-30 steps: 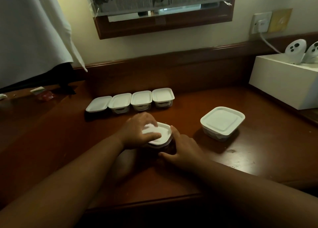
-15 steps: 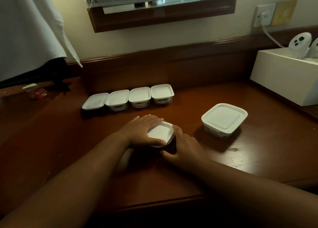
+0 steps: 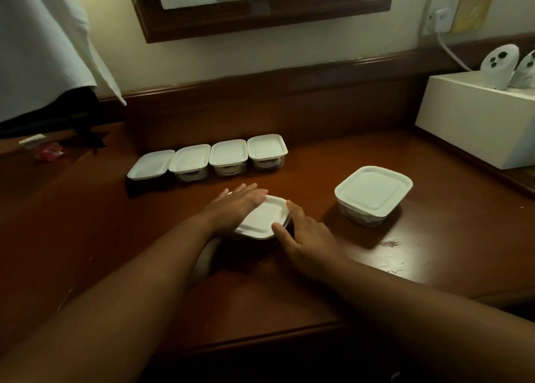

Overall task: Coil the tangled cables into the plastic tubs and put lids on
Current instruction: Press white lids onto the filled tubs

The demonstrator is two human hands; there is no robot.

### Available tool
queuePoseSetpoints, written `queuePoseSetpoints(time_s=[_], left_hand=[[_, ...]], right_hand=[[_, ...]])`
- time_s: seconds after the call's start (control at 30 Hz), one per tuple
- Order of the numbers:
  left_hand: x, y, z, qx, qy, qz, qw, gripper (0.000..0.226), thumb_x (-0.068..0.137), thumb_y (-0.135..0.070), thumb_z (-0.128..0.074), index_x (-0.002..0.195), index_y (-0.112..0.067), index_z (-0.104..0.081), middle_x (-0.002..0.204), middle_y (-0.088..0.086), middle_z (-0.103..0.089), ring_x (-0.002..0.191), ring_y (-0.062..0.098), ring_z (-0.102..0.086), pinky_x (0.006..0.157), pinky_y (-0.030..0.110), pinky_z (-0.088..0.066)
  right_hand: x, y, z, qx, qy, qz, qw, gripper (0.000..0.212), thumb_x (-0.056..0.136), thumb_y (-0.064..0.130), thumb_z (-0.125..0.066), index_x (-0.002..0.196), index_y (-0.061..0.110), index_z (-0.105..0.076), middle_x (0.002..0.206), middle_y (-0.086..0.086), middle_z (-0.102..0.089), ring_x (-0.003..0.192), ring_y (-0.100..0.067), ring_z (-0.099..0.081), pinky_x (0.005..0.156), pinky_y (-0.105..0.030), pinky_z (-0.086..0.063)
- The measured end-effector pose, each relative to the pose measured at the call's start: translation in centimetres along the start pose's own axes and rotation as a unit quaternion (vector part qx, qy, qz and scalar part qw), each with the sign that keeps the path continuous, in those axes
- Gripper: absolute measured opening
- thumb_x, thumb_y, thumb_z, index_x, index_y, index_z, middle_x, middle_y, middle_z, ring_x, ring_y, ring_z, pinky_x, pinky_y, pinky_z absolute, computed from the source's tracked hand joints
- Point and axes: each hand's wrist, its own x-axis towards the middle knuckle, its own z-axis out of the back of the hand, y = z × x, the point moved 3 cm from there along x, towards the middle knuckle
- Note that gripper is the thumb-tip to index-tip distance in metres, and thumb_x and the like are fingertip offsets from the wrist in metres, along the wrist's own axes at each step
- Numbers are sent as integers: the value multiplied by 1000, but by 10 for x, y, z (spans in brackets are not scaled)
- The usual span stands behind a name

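A small plastic tub with a white lid sits in the middle of the wooden desk. My left hand lies flat on the lid's left half, fingers straight, pressing down. My right hand holds the tub's right side, thumb on the lid's near corner and fingers along its far edge. The tub's contents are hidden. Behind stand a row of lidded small tubs with coiled white cables faintly visible inside, and a larger lidded tub to the right.
A white box holding two white controllers stands at the back right, with a cable running to a wall socket. A white cloth hangs at the left above small items. A framed mirror is on the wall.
My left hand has flattened and slid left across the lid, uncovering more of it. My right thumb has come onto the lid's near corner. The view has tilted down slightly.
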Motion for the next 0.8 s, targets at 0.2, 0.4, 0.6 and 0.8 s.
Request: queuePoseSetpoints(time_s=[0.2, 0.4, 0.6, 0.8], left_hand=[[-8, -4, -1, -74, -5, 24, 997, 49, 110, -28, -20, 158, -30, -12, 166, 0, 3, 152, 17, 10, 118, 38, 13], [-51, -16, -7, 59, 21, -8, 998, 75, 91, -69, -43, 156, -38, -20, 164, -10, -6, 152, 12, 2, 120, 39, 2], [-63, -17, -8, 178, -30, -117, 977, 103, 68, -93, -38, 155, -45, -10, 160, -17, 22, 146, 6, 29, 118, 39, 17], [-50, -3, -22, 119, -14, -70, 990, 94, 86, -71, -51, 157, -36, 1, 165, -9, 11, 151, 9, 13, 121, 34, 5]], right_hand=[[18, 0, 2, 34, 35, -69, 996, 59, 104, 39, -34, 157, 24, -11, 153, -6, -40, 135, -24, -42, 109, -42, -35], [67, 9, 32, -5, 85, -105, 991, 66, 96, 11, -57, 154, 20, -26, 149, -9, -44, 131, -29, -48, 97, -35, -48], [93, 17, 19, 37, 69, -88, 993, 42, 95, 21, -63, 136, 15, -54, 135, -6, -57, 120, -22, -55, 96, -32, -48], [73, 16, 37, 23, 55, -52, 997, 37, 99, 24, -55, 136, 18, -52, 132, -5, -57, 111, -18, -54, 89, -29, -46]])
